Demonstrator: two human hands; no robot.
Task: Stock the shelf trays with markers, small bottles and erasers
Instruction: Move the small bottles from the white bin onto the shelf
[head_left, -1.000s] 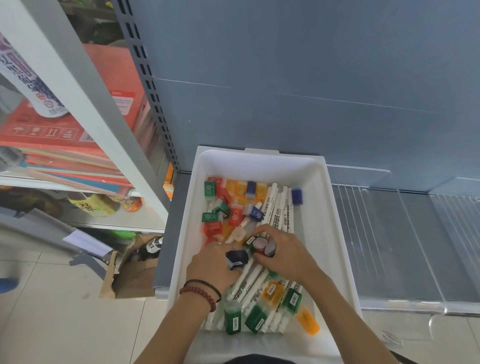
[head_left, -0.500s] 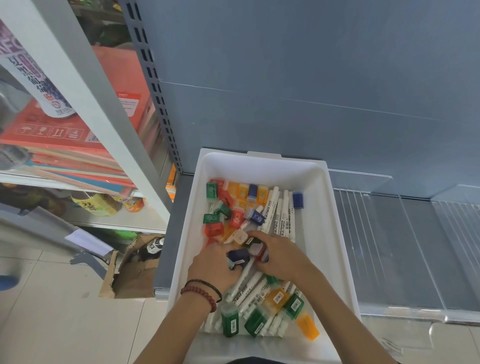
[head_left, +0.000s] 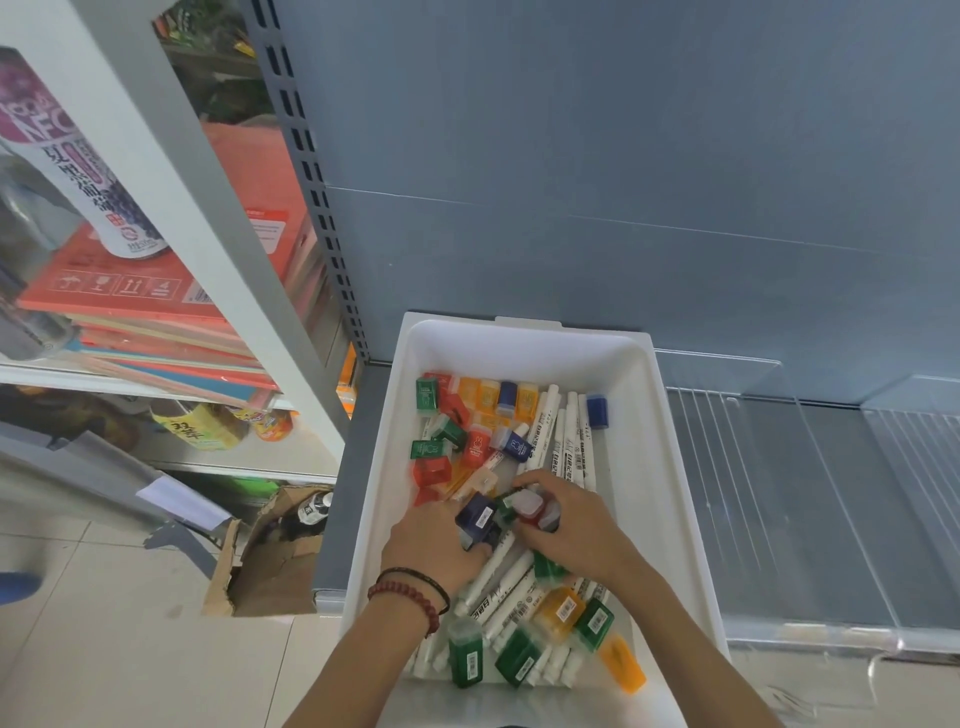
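"Several flat red boxes (head_left: 145, 291) lay stacked on the far-left shelf, with a purple-labelled can (head_left: 78, 156) standing on them. Lower down, a torn cardboard box (head_left: 270, 561) sat on the floor."

"And the goods themselves?"

"All in the white tray (head_left: 519, 335), which stood on the grey shelf against the blue back panel (head_left: 623, 156). Its far left corner was a jumble of small bottles (head_left: 470, 395): translucent green, red, orange and dark blue, a couple printed with a white rabbit."

"The hands?"

"The left hand (head_left: 431, 545), with bead bracelets at the wrist, was in the middle of the tray. Its grip pinched a dark blue bottle (head_left: 480, 517) with a white label. Just beside it, the right hand (head_left: 576, 525) had its grip curled over a few capped bottles (head_left: 535, 506), one of them red with a pale cap. How many it held, I couldn't tell."

"Markers?"

"White markers (head_left: 566, 441) with black lettering lay lengthwise along the tray's right half, running under both hands to the near end. There, green bottles (head_left: 465, 652) and an orange bottle (head_left: 621, 662) lay among them, barcode labels up. Right of the tray, clear dividers (head_left: 779, 467) stood on the shelf."
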